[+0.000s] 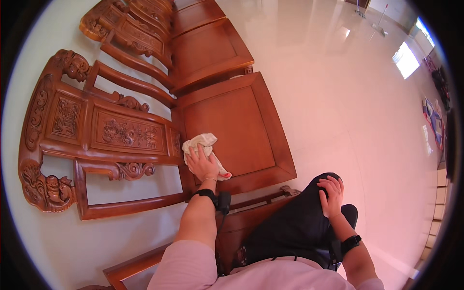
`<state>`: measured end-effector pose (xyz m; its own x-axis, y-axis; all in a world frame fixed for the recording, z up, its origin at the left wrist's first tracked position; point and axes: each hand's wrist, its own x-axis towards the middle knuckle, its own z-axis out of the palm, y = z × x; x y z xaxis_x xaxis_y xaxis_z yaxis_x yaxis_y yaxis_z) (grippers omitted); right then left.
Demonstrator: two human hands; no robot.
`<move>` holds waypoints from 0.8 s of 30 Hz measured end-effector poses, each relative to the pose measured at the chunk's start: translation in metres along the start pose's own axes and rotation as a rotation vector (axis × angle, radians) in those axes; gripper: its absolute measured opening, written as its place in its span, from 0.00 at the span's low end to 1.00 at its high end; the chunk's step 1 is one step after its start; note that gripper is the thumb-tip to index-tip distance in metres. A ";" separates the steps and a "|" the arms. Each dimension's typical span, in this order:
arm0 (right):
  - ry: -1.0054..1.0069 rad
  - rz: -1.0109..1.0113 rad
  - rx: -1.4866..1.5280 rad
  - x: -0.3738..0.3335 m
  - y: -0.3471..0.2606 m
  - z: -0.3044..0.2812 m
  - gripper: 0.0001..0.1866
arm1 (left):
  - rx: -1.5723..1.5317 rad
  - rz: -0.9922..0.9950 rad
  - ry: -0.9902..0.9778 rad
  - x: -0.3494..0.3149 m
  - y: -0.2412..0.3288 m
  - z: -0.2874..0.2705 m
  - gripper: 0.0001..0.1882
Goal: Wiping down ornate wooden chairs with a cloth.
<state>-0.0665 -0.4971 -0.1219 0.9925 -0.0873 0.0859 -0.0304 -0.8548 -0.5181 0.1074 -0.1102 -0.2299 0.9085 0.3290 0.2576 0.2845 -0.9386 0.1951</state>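
The head view looks down on a row of carved wood chairs. The left hand [203, 164] lies flat on a white cloth [200, 145]. The fingers are spread and press down, so the grip is open and only pushes on the cloth. The cloth sits on the seat [241, 128] of the chair right in front, at its near left corner, close to the carved back [108, 130].

What could go wrong? I think the cloth could bunch up and slip out from under the palm, since no finger wraps around it. It could also drop off the near edge of the seat, because the hand is so close to that edge. The person leans far over, so a hard push could make the hand slide on the smooth wood.

The left arm is stretched out straight from the pink sleeve [186, 263], with a black band [208, 195] on the wrist. The palm faces down.

The right hand [330, 193] rests on the knee [302, 217], which is in dark trousers. Its fingers curl loosely over the knee and hold nothing. The elbow is bent, and it also has a black band on the wrist.

More chairs [203, 43] stand farther off. The shiny floor [348, 111] spreads out to the right.
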 end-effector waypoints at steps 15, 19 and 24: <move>0.032 -0.013 0.013 0.002 -0.001 0.002 0.10 | 0.046 -0.007 0.015 0.002 -0.002 0.002 0.31; 0.056 -0.020 0.003 -0.001 0.004 -0.002 0.09 | 0.007 -0.009 -0.013 -0.002 0.005 -0.001 0.28; 0.077 -0.021 0.017 0.002 0.002 0.000 0.09 | -0.112 -0.049 -0.158 0.007 -0.006 -0.001 0.25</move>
<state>-0.0651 -0.4989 -0.1223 0.9808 -0.1090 0.1617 -0.0069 -0.8481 -0.5298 0.1121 -0.1025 -0.2286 0.9337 0.3453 0.0950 0.3018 -0.9014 0.3104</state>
